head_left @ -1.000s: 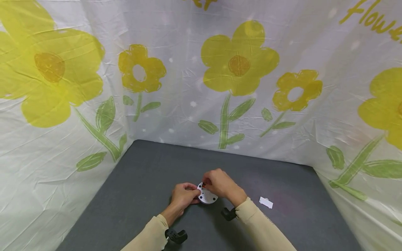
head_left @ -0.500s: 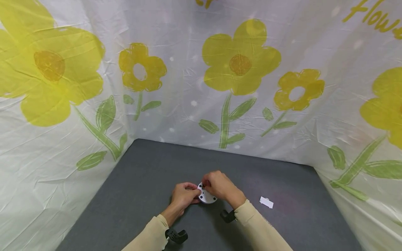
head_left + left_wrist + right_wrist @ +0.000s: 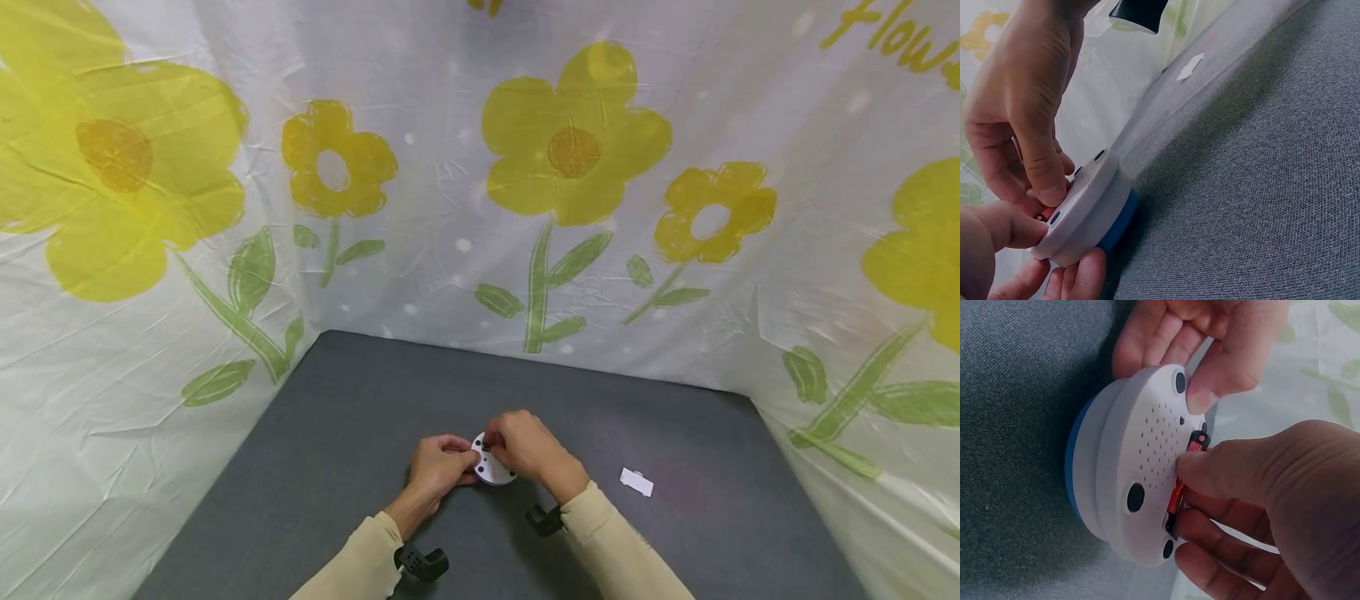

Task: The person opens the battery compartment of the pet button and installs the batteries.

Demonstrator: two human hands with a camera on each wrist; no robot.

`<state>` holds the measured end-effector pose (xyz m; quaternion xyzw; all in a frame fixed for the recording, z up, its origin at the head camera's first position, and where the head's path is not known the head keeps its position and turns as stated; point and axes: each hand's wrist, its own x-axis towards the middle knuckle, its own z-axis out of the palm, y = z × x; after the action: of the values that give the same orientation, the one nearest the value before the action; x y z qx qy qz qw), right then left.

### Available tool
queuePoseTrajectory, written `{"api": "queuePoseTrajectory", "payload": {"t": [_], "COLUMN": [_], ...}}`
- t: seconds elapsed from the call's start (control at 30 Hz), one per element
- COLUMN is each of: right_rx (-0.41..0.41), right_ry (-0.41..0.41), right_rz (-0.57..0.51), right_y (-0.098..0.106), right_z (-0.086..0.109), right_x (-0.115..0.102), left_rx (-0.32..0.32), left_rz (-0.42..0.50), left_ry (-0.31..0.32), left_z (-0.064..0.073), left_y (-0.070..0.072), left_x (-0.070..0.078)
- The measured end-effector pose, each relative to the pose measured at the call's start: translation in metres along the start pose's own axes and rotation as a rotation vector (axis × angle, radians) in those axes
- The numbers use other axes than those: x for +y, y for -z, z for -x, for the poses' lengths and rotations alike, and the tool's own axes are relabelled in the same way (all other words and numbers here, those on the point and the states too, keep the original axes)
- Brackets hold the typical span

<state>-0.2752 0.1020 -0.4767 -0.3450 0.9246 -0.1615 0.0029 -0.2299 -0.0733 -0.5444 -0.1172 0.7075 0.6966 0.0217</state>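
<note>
Both forearms, in beige sleeves (image 3: 351,560), reach forward over the dark grey cloth-covered table (image 3: 375,383) and angle in toward each other, with a black wrist mount (image 3: 422,564) at each cuff. Between the hands is a round white device (image 3: 1154,456), near the middle of the table's width and turned with its perforated face toward the head camera. The left hand (image 3: 438,468) grips it from the side, thumb laid on the edge of the face and fingers bent under the rim. The right hand (image 3: 528,446) arches over from the opposite side, wrist higher than fingertips, its thumb and curled fingers holding a red-and-black battery (image 3: 1176,495) at the face. In the head view that battery is barely a dark speck beneath the fingers; the right wrist view shows it lengthwise beside the speaker holes, the thumb across its middle, and also the dark round feet (image 3: 1135,497). Whether it is fully seated, I cannot tell. The left wrist view brings out the device's thickness and its blue underside (image 3: 1119,222), close over the cloth; whether they touch is unclear. The head view plainly shows a small white tabbed cover (image 3: 637,482) lying well apart, beyond the right hand, and the flower-printed curtain (image 3: 435,167) enclosing the table.
</note>
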Motion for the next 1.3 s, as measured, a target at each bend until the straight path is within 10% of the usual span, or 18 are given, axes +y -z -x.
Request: {"api": "queuePoseTrajectory", "payload": {"t": [0.4, 0.73, 1.3], "right_rx": [0.125, 0.023, 0.058], "right_ry": [-0.124, -0.358, -0.392], "right_rz": [-0.009, -0.104, -0.175], "right_y": [0.002, -0.008, -0.008], "right_z": [0.008, 0.006, 0.003], "right_x": [0.004, -0.002, 0.0], "left_rx": [-0.005, -0.007, -0.016], "left_rz": [-0.011, -0.017, -0.013], "left_ry": [0.005, -0.013, -0.003], "left_z": [-0.001, 0.0, 0.0], "left_y": [0.0, -0.001, -0.001], "left_x": [0.0, -0.001, 0.001]}}
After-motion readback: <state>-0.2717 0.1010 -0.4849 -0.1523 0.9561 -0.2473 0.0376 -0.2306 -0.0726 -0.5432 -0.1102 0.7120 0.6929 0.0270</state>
